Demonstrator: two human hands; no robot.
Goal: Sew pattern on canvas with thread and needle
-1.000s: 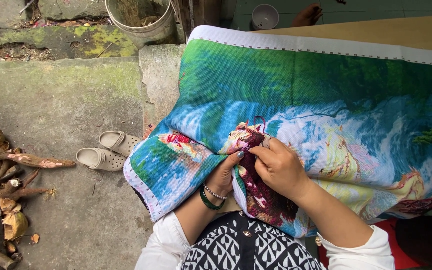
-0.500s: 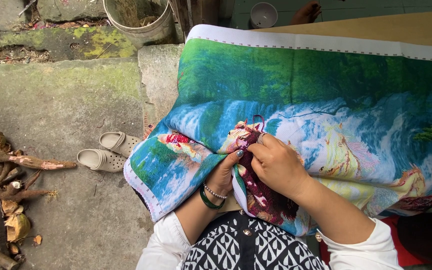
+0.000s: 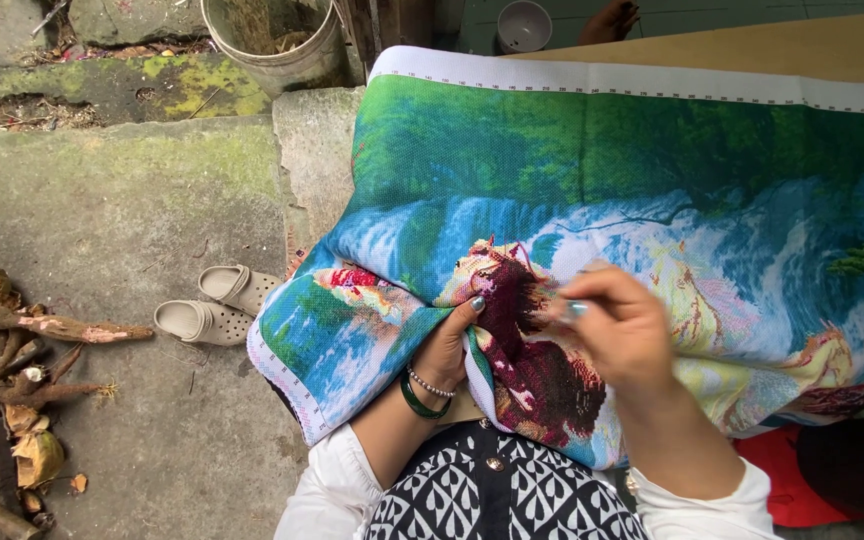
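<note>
Cross-stitch cloth (image 3: 592, 170): a large printed canvas of a waterfall and green trees, draped over the person's lap and a board, filling the frame from centre toward 2 o'clock; a dark maroon stitched patch (image 3: 537, 350) sits at centre.
Handling: looks light, soft and floppy, folding readily; best gripped at a fold or the white edge band, not by the stitched area.
Left hand (image 3: 447, 345): fingers curled round a fold of the cloth from below, thumb on top, at 7 o'clock of the maroon patch; bead bracelet and green bangle (image 3: 420, 398) on the wrist.
Right hand (image 3: 622, 325): fingertips drawn together as if pinching something thin just above the cloth; blurred, so I cannot tell what.
Sandals (image 3: 217, 305): pale pair on concrete, 9 o'clock.
Bucket (image 3: 272, 40): 11 o'clock.
Husks and sticks (image 3: 7, 340): far 9 o'clock.
</note>
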